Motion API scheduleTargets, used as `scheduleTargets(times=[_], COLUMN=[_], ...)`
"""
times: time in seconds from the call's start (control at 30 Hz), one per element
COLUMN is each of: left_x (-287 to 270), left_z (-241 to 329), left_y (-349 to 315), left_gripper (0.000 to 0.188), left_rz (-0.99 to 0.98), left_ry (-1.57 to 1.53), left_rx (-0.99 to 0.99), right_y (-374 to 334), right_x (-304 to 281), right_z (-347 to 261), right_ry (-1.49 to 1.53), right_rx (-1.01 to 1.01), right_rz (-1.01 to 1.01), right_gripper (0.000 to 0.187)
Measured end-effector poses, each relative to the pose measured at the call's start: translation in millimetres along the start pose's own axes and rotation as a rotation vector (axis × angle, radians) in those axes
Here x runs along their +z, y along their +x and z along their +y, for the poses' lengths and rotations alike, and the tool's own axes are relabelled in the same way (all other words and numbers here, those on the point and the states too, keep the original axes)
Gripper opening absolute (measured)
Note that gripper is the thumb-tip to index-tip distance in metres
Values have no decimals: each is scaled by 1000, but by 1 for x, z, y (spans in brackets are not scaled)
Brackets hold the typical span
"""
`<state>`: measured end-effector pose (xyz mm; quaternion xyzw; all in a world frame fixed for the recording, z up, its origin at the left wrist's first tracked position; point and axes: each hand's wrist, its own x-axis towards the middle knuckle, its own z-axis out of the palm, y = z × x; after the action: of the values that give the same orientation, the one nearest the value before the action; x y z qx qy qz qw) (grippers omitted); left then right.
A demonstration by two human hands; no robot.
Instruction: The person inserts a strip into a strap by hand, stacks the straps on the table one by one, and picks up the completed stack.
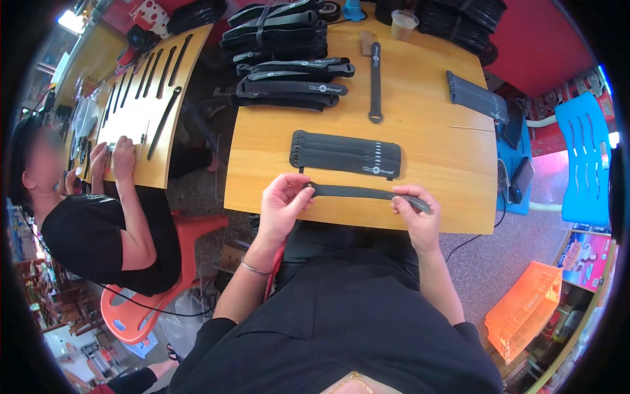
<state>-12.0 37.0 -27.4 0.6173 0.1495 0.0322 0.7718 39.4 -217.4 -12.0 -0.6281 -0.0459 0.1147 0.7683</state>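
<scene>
Between my two hands a black strap is stretched level, just past the near edge of the wooden table. My left hand pinches its left end between thumb and fingers. At the other end, my right hand grips the strap near its rounded tip, which pokes out beyond the fingers. Directly beyond them lies a row of overlapping black straps with pale print and holes at the left ends. One lone strap lies lengthwise farther back, next to a small brown piece.
Tied strap bundles and a looser strap pile sit at the back left. Another strap group rests at the right edge, a cup behind. A co-worker sits left at a second table. An orange crate stands right.
</scene>
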Motion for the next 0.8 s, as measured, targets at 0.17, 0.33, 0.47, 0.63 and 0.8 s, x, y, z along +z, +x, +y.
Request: scheduleTargets(times=[0.17, 0.33, 0.47, 0.63, 0.8], left_x=[-16, -23, -21, -26, -24], left_z=[1, 0, 5, -2, -1], left_y=[10, 19, 25, 38, 43], left_gripper=[13, 13, 13, 12, 11], left_rz=[47, 64, 71, 141, 218], left_ry=[94, 39, 120, 395, 543], left_rx=[61, 44, 33, 233, 263], right_y=[10, 15, 19, 23, 28], right_x=[-9, -10, -10, -14, -13], right_z=[8, -1, -1, 6, 5], right_ry=[-147, -241, -275, -303, -223], right_rx=[-82, -26, -44, -19, 78], right_rz=[6, -20, -8, -10, 39], right_gripper=[14, 21, 25, 24, 22])
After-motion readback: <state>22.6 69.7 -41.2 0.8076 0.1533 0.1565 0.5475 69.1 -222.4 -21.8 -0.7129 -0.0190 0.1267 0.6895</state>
